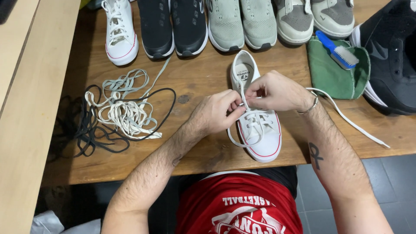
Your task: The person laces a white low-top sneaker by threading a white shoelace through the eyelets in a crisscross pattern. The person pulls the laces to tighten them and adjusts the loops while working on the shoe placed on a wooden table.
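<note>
1. Near the front edge of the wooden table (208, 151), a low white canvas sneaker with red trim (260, 130) lies with its toe toward the person.
2. The left hand (214, 113) is curled nearly closed, thumb and forefinger pinching the white flat shoelace (346, 118) at the sneaker's eyelets.
3. The right hand (277, 92) is likewise closed in a pinch on the same lace, just beside the left, over the shoe's tongue; a thin bracelet sits at its wrist.
4. One loose end of the lace trails off toward the table's right edge; a loop hangs beside the sneaker's left side.
5. Toward the left edge lies a tangled pile of white, grey and black laces (119, 112).
6. Along the back edge stands a row of shoes: a white one, a black pair, a pale green pair, a grey pair.
7. At the back right, a blue-handled brush (338, 51) rests on a folded green cloth (336, 73), next to a black sneaker (392, 56).
</note>
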